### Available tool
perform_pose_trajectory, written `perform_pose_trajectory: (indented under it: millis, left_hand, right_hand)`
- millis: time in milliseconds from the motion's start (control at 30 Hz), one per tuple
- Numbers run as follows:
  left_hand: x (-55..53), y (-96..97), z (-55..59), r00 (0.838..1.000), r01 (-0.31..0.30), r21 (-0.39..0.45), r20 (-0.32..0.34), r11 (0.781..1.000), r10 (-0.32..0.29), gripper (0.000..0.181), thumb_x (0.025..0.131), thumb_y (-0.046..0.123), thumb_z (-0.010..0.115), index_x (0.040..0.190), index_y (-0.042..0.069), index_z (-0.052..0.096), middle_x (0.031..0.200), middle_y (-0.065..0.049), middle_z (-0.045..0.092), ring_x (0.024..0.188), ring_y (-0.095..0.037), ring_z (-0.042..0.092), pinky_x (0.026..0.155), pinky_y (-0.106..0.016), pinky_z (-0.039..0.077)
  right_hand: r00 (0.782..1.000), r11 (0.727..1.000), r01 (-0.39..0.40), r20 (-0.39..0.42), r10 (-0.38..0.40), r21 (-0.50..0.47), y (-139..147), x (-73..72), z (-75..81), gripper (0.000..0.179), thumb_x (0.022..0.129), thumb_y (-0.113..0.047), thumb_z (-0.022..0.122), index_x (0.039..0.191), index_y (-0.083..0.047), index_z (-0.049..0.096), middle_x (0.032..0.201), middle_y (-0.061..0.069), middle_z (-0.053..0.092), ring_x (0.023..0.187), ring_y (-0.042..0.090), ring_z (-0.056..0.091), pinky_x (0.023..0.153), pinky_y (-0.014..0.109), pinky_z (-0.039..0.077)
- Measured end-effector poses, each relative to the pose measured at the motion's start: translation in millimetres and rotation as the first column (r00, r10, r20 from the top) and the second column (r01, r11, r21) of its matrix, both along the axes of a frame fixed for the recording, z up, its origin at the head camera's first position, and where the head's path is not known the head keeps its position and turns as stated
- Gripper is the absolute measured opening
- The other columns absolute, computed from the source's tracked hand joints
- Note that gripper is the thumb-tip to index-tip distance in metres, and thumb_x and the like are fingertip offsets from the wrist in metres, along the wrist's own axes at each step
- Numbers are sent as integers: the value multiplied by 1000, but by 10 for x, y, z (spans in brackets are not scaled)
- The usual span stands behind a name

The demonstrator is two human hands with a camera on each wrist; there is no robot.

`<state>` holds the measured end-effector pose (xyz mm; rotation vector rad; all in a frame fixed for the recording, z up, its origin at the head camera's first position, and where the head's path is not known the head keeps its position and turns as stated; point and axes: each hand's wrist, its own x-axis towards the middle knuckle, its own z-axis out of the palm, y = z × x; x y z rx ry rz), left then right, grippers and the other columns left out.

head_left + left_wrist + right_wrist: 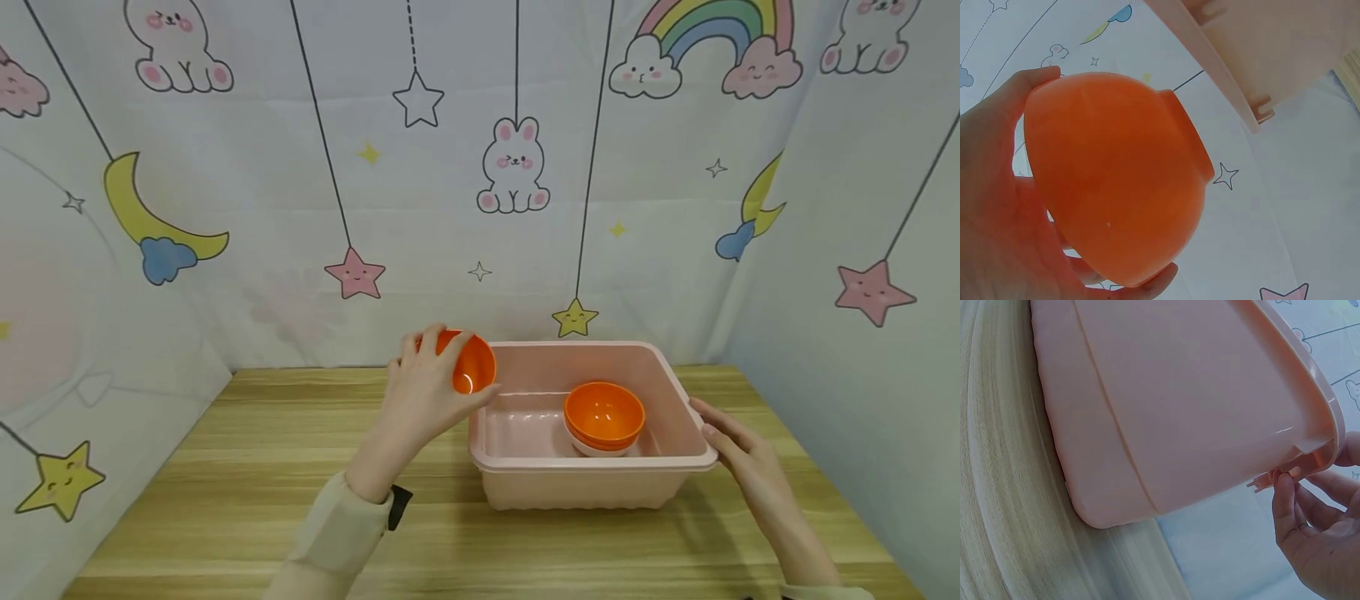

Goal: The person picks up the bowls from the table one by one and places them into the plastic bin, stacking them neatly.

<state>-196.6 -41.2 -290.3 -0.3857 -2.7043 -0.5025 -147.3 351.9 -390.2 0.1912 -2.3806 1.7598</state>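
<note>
My left hand grips an orange bowl by its rim, raised beside the left end of a pink plastic bin. Tilted on its side, the bowl shows its rounded outside and foot in the left wrist view, with thumb and fingers spread across the rim. Inside the bin, toward its right, sits a stack of orange bowls with a paler one at the bottom. The right hand holds the bin's right rim, and its fingers curl under the lip in the right wrist view.
The bin stands on a wood-grain table. A white curtain printed with rabbits, stars and moons hangs behind the table and along both sides.
</note>
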Motion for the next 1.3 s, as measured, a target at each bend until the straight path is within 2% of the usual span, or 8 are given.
perform_pose_trajectory:
  millis: [467,800,1067,1300]
  left_hand:
    - [-117,241,91,999,38,12,27,999,-38,72,77,62,66,137,27,49,143,-12,40,130,-36,34,93,-58,43]
    - [-155,403,163,994,87,7,66,996,-87,73,77,63,66,139,28,48,143,-11,41,130,-35,34,93,-57,42]
    - [-177,532,149,987,133,-3,87,991,-132,72,77,64,66,137,29,49,142,-11,42,129,-35,36,92,-57,43]
    - [-194,633,162,981,171,-17,101,985,-168,78,74,71,64,138,31,48,142,-9,42,130,-34,36,93,-56,41]
  right_hand:
    - [1000,1000,-8,2,8,-13,5,-6,-7,48,102,-24,46,146,-8,39,130,-32,50,115,-21,45,85,4,41]
    - [1000,1000,-1,8,1,0,6,-4,-9,48,102,-25,46,147,-9,39,130,-32,50,115,-21,44,85,4,41]
    - [1000,1000,4,5,-5,16,4,-8,-9,48,102,-25,46,147,-9,39,130,-32,50,115,-22,44,85,3,41]
    - [1000,1000,4,4,-4,21,5,-9,-6,48,102,-25,46,147,-9,39,131,-32,49,115,-23,43,85,2,40]
